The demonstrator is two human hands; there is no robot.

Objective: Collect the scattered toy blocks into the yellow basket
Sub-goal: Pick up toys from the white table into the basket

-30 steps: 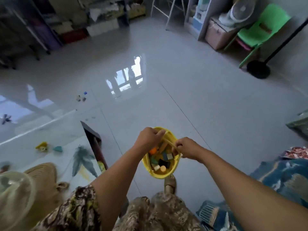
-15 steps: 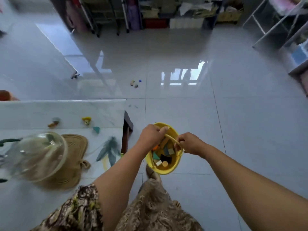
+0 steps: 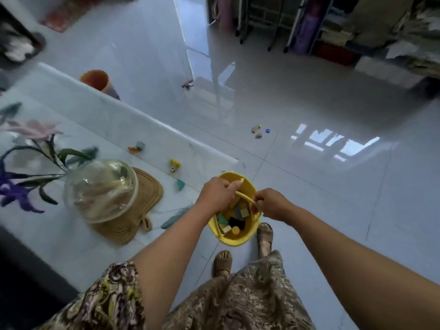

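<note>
I hold the yellow basket (image 3: 234, 238) in front of me above the floor, with several coloured blocks inside. My left hand (image 3: 217, 194) grips its handle at the far rim. My right hand (image 3: 272, 203) is closed on the same handle at the right. On the white table to my left lie a yellow block (image 3: 174, 165), a teal block (image 3: 180, 184) and an orange and grey pair (image 3: 137, 146). On the floor ahead sit a blue block (image 3: 267, 131) and two pale blocks (image 3: 256, 132). Another small toy (image 3: 187, 84) lies farther off.
The white table (image 3: 114, 120) carries a glass dome (image 3: 101, 189) on a woven mat (image 3: 142, 201) and artificial flowers (image 3: 28, 163). An orange bin (image 3: 95, 79) stands behind the table. Racks and shelves (image 3: 333, 32) line the far wall. My sandalled feet (image 3: 222, 262) are below the basket.
The view has swung left, so the table now fills more of the left side. Both hands keep their hold on the basket handle.
</note>
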